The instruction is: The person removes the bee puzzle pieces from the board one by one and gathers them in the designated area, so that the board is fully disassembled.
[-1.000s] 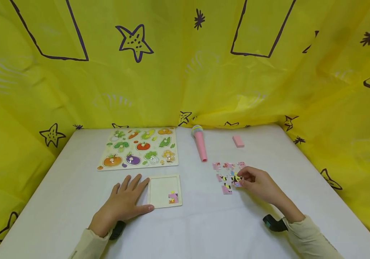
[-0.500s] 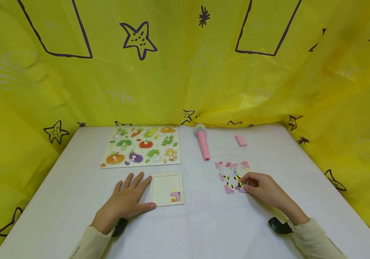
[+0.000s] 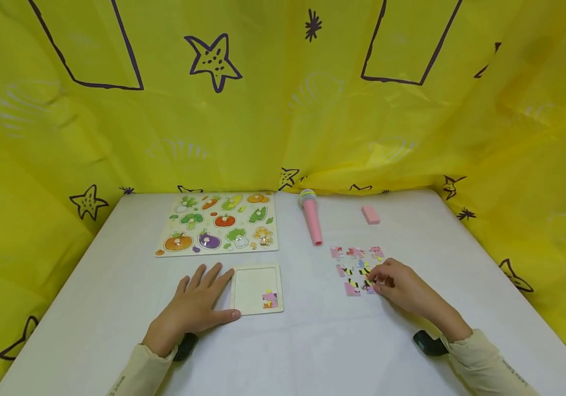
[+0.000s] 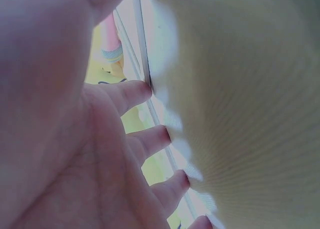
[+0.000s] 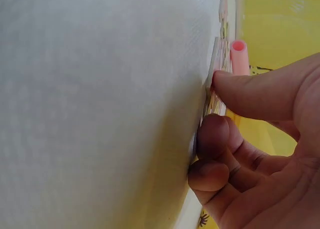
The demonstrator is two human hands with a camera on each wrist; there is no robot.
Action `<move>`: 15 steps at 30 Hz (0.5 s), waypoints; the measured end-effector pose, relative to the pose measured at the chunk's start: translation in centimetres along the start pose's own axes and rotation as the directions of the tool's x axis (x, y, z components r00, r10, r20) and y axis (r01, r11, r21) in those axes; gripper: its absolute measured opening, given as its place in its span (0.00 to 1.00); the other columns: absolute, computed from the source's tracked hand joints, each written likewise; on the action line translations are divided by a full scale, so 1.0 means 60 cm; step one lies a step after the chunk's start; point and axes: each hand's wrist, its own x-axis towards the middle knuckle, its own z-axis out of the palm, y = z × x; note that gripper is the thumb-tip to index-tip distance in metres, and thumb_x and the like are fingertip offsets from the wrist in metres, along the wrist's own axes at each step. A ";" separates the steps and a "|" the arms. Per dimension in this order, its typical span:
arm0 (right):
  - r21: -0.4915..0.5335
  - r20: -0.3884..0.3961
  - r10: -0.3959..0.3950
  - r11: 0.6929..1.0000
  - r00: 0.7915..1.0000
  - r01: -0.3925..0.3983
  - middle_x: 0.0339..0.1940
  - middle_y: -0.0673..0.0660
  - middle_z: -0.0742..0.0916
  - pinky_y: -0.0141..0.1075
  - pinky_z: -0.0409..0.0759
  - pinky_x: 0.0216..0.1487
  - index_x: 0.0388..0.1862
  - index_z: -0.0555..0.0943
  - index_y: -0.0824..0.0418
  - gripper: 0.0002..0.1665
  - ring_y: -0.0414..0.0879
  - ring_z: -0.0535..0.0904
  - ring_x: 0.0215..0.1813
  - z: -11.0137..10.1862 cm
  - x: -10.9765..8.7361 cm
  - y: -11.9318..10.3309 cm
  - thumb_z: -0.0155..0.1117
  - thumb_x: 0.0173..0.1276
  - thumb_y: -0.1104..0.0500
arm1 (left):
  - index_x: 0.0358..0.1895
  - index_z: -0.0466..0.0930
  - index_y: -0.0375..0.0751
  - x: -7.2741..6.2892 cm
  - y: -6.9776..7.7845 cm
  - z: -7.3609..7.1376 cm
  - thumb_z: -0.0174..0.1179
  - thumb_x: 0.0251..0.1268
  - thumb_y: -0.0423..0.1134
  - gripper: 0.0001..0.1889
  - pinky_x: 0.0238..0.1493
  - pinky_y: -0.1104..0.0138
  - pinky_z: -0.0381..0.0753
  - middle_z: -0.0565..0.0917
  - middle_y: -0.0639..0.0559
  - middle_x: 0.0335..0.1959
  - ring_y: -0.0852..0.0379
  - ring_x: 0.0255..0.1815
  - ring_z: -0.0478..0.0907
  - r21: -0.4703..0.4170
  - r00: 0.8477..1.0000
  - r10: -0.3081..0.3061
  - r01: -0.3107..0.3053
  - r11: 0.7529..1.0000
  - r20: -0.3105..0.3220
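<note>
My left hand (image 3: pixel 191 305) lies spread on the table, with its thumb and index finger at the left edge of a shallow wooden puzzle tray (image 3: pixel 281 286). One pink jigsaw piece (image 3: pixel 270 300) sits in the tray's lower right corner. In the left wrist view, the fingertips (image 4: pixel 140 91) rest along the table. My right hand (image 3: pixel 404 283) is over several loose jigsaw pieces (image 3: pixel 352 289) laid out in rows. Its thumb and curled fingers pinch a piece at the right of the group, partly hidden. In the right wrist view, the thumb (image 5: pixel 260 94) touches the piece's edge (image 5: pixel 212 69).
Behind the tray lies a vegetable knob puzzle board (image 3: pixel 218 252). A pink toy microphone (image 3: pixel 312 220) and a pink block (image 3: pixel 371 214) stand further back on the white table (image 3: pixel 292 352). Yellow patterned cloth (image 3: pixel 263 126) walls in the back and sides.
The right hand has shifted slightly right and closer in over the pieces at the right of the group. The left hand stays by the tray. The head view has turned slightly.
</note>
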 end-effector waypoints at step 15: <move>0.022 -0.041 -0.064 0.998 0.997 0.065 0.39 0.48 0.82 0.36 0.79 0.40 0.47 0.85 0.63 0.08 0.40 0.76 0.38 0.012 0.041 -0.050 0.69 0.72 0.71 | 0.85 0.62 0.42 0.002 -0.004 0.003 0.70 0.66 0.67 0.52 0.75 0.25 0.44 0.56 0.34 0.86 0.23 0.84 0.46 0.003 1.000 -0.015 0.015 1.000 0.007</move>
